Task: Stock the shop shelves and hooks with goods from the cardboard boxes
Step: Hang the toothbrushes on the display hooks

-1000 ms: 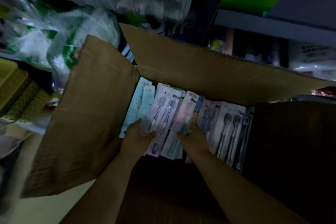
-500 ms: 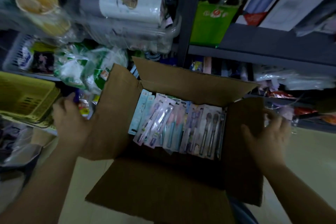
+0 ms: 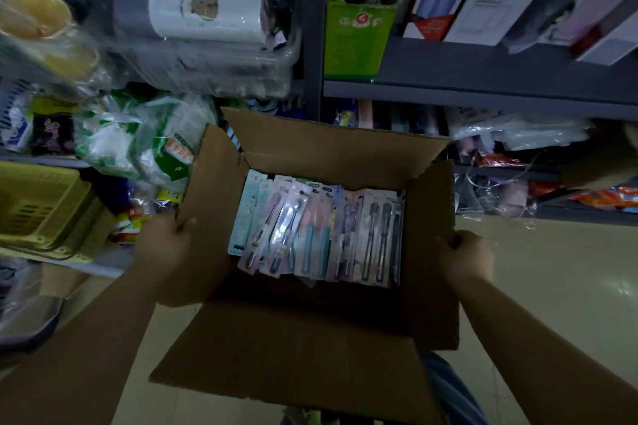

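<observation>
An open cardboard box (image 3: 303,348) fills the middle of the head view, all four flaps spread. Inside it a row of carded toothbrush packs (image 3: 317,235) stands side by side, in pale blue, pink, teal and grey. My left hand (image 3: 165,245) grips the box's left flap, fingers curled over its edge. My right hand (image 3: 464,255) grips the right flap the same way. Both forearms reach in from the bottom corners.
Dark metal shelves (image 3: 483,93) stand behind the box with boxed goods and a green carton (image 3: 355,41). Bagged goods (image 3: 138,138) and a clear tub with a flask crowd the left. A yellow basket (image 3: 41,210) sits at far left. Beige tiled floor (image 3: 552,286) lies at right.
Both hands left the toothbrush packs inside the box, moved out to the side flaps and now grip them. The view pulled back and up, showing more shelving.
</observation>
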Available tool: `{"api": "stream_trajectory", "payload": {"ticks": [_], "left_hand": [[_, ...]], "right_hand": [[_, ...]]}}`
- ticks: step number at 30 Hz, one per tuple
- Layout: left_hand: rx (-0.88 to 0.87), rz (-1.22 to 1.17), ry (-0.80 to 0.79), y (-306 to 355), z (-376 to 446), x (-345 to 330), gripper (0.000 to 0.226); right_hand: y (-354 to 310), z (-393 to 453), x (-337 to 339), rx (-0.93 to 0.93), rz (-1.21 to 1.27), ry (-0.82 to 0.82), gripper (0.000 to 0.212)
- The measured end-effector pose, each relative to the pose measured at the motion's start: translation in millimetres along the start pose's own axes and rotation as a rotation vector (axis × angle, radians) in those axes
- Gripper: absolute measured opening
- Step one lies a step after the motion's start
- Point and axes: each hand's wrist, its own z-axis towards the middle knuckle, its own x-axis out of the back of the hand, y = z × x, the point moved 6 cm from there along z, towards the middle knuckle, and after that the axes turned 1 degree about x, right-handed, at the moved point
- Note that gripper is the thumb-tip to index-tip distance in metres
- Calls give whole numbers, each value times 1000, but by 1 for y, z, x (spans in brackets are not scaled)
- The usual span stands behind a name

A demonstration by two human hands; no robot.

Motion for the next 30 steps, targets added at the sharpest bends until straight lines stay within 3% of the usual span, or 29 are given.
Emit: {"api": "stream_trajectory", "payload": {"ticks": [4,14,21,30], "left_hand": [[-22,40,60,9,-14,5,25],[-55,8,16,68,-84,38,15],[-139,-17,-10,185,-156,11,25],[-235,15,-45,384,-279,-98,32]], "right_hand": [[7,0,19,39,41,93,22],[59,-1,124,46,123,90,18],[152,16,218,-24,229,77,16],[337,88,362,-44,271,202,19]]}}
